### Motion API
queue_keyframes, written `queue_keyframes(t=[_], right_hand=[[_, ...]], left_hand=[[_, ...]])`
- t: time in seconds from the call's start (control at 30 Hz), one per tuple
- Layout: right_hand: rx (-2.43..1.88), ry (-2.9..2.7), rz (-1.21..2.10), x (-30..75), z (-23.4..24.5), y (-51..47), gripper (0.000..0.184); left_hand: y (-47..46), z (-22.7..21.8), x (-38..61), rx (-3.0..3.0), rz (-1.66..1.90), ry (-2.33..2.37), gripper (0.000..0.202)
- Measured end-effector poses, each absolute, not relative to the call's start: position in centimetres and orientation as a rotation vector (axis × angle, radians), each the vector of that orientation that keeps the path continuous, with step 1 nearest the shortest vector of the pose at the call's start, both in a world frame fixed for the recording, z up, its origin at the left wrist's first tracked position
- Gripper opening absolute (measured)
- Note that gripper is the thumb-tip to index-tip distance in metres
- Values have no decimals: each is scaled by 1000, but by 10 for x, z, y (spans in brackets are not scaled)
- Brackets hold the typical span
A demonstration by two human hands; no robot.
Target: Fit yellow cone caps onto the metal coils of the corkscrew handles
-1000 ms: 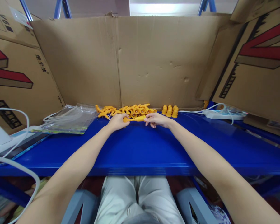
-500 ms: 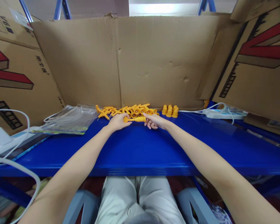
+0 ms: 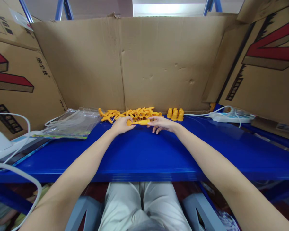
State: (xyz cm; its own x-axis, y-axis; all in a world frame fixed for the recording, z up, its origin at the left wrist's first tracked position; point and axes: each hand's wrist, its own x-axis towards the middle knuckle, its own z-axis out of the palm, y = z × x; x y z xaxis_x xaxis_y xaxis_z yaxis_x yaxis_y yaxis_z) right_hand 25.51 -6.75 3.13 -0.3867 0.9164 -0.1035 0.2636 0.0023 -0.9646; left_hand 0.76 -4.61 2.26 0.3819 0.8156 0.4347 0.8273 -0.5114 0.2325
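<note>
In the head view a slim yellow plastic rod-shaped part [image 3: 141, 122] lies level between my two hands, just above the blue table. My left hand [image 3: 120, 125] is closed around its left end, where a rounded yellow knob shows by the thumb. At the right end, my right hand [image 3: 159, 123] has thumb and forefinger against the part, while its other fingers hang loosely spread. Right behind the hands lies a pile of yellow branching pieces and hollow cups [image 3: 146, 114]. Its lower edge is partly hidden by the hands and the part.
Several yellow caps [image 3: 175, 114] stand grouped on the blue table [image 3: 144, 154], right of the pile. Clear plastic bags [image 3: 72, 123] lie at left. A white power strip [image 3: 231, 117] with a cable sits at right. Cardboard walls [image 3: 159, 64] enclose the back and sides.
The right hand's fingers have loosened and spread from their curled position, with thumb and forefinger still at the part's end. The left hand and the part have barely moved.
</note>
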Motion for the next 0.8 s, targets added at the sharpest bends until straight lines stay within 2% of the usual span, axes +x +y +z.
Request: queue_keyframes(t=[0.07, 0.17, 0.4, 0.6, 0.7, 0.8], right_hand=[[-1183, -1698, 1393, 255, 30, -67, 34], [-1178, -1720, 1397, 253, 29, -66, 16], [-1238, -1671, 1466, 250, 29, -66, 30], [-1204, -1514, 1610, 257, 35, -67, 50], [-1172, -1495, 1581, 259, 36, -68, 45], [-1133, -1530, 1521, 258, 33, -67, 31]], left_hand=[[-46, 22, 8, -2588, -791, -1538, 31], [-46, 22, 8, -2591, -798, -1531, 30], [-48, 24, 9, -2594, -808, -1537, 28], [-46, 23, 8, -2604, -812, -1558, 29], [-45, 23, 8, -2617, -828, -1549, 29], [-45, 23, 7, -2612, -825, -1548, 29]])
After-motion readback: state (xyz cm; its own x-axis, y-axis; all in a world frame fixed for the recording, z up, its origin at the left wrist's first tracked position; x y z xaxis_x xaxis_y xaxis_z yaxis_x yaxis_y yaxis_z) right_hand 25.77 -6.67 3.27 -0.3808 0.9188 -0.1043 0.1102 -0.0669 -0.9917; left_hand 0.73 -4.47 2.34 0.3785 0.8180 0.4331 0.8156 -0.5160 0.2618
